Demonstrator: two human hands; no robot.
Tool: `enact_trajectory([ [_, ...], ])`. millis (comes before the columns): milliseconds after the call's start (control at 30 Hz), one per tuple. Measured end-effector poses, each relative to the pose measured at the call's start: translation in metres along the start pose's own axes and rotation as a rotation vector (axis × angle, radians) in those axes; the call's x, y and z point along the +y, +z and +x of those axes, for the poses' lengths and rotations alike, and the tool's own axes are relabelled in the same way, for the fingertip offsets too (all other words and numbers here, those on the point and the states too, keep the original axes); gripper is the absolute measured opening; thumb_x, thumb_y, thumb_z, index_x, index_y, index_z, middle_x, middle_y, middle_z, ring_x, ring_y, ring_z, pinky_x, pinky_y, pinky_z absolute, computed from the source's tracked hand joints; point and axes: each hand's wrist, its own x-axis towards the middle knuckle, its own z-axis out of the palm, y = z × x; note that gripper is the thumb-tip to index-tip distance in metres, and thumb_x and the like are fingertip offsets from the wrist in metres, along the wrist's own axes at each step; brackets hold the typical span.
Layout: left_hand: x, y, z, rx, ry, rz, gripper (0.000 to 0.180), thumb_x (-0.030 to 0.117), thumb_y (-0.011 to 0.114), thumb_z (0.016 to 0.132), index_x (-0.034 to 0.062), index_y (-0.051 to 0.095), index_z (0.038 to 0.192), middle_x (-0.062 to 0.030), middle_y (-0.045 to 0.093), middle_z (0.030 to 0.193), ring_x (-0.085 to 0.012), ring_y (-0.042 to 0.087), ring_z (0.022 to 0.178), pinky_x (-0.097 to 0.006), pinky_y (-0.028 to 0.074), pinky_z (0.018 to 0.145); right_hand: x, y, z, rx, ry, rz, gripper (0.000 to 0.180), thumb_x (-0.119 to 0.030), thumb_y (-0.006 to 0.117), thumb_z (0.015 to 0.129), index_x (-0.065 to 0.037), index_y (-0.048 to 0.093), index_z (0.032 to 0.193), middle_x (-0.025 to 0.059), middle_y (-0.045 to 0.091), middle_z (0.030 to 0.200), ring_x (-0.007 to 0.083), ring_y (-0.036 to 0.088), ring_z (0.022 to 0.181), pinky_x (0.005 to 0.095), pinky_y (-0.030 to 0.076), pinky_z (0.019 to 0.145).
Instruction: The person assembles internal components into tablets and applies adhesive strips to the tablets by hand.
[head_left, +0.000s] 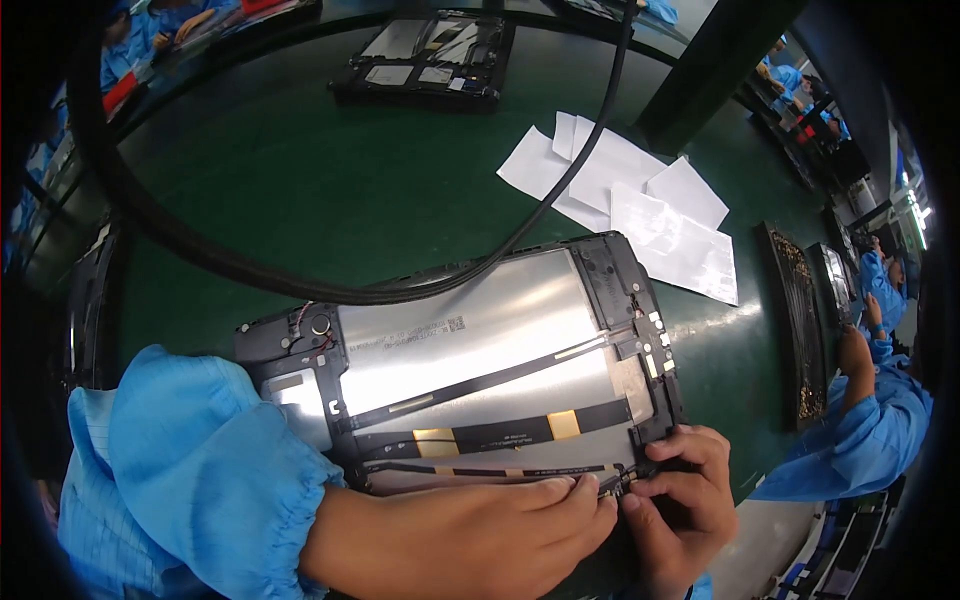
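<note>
An opened tablet lies tilted on the bench, its silver battery plates, black flat cables and gold tape squares exposed. My left hand, in a blue sleeve, reaches along the tablet's near edge. Its fingertips are pressed together at the near right corner, by the end of the lowest flat cable; what they pinch is too small to tell. My right hand curls round that same corner, with fingers on the edge and thumb close to the left fingertips. The near edge is partly hidden under my hands.
A thick black cable loops across the view above the tablet. White paper sheets lie beyond it on the green bench. Another opened tablet sits at the far side. A black tray and a co-worker's blue sleeve are at right.
</note>
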Motion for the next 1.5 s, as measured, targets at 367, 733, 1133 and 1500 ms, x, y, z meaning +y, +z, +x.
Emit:
enact_trajectory([
  [367,-0.012,-0.024,-0.021,-0.032,-0.019,-0.292,0.042,0.021,0.050,0.081,-0.0039,0.043,0.114,-0.0217,0.046,0.111,-0.0336,0.044,0.105,-0.040,0.035,0.091,0.016,0.008,-0.041,0.170,0.042,0.262,0.033,0.000,0.065,0.060,0.000,0.056,0.092,0.0136,0.049,0.109,0.0291,0.047,0.102,0.0370,0.037,0.088],
  [733,-0.083,-0.052,-0.066,-0.266,-0.765,-0.547,0.045,0.038,0.056,0.078,-0.0021,0.054,0.098,-0.0162,0.057,0.079,-0.0251,0.057,0.069,-0.032,0.046,0.062,-0.064,0.060,-0.077,0.183,-0.007,-0.223,0.038,-0.008,0.059,0.072,0.004,0.047,0.105,0.0223,0.051,0.096,0.0379,0.046,0.086,0.0421,0.037,0.078],
  [1133,-0.037,-0.061,-0.052,-0.029,-0.851,-0.743,0.062,0.044,0.064,0.072,-0.0057,0.046,0.105,-0.0071,0.054,0.066,-0.0136,0.051,0.057,-0.025,0.040,0.049,-0.115,0.061,-0.073,0.492,-0.068,0.288,0.061,-0.016,0.060,0.077,0.005,0.029,0.124,0.0161,0.022,0.130,0.0279,0.034,0.114,0.0357,0.034,0.091],
  [1500,0.008,-0.136,-0.143,0.505,-0.934,-0.192,0.079,0.045,0.070,0.061,-0.0034,0.039,0.115,-0.0205,0.044,0.101,-0.0305,0.042,0.099,-0.034,0.037,0.084,-0.124,0.084,-0.021,0.037,-0.329,0.840,0.062,0.000,0.053,0.073,0.005,0.021,0.126,0.0187,0.028,0.127,0.0297,0.033,0.115,0.0396,0.029,0.096],
])
